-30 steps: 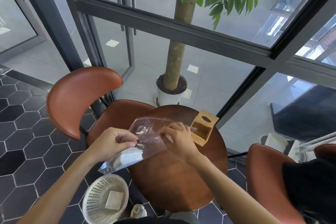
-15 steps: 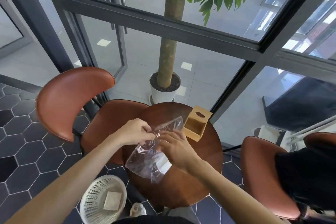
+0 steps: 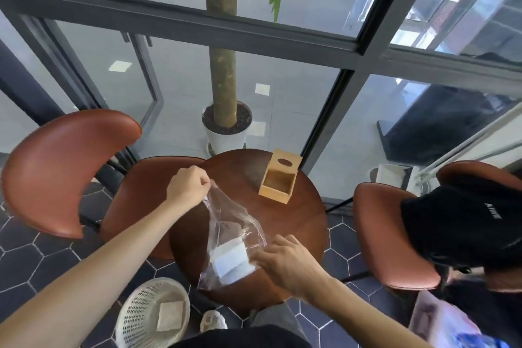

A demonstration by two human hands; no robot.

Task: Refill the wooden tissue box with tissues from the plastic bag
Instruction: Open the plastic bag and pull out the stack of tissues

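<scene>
A clear plastic bag [image 3: 226, 217] hangs over the round wooden table [image 3: 299, 223], with a white stack of tissues [image 3: 230, 260] in its lower end. My left hand [image 3: 187, 188] pinches the bag's top edge and holds it up. My right hand [image 3: 282, 263] grips the bag's lower right side, next to the tissues. The wooden tissue box [image 3: 279, 178] stands at the table's far side with its lid tipped up and its inside open and empty, well apart from both hands.
Brown chairs stand at the left [image 3: 62, 167] and right [image 3: 389, 234], the right one bearing a black bag [image 3: 463, 223]. A white basket [image 3: 152, 313] with a paper piece sits on the floor by my foot. A potted tree [image 3: 226, 127] stands behind the glass.
My left hand has lifted the bag's top away to the left while my right hand has slid down to the bag's lower end. The bag now hangs stretched between them, tissues at the bottom.
</scene>
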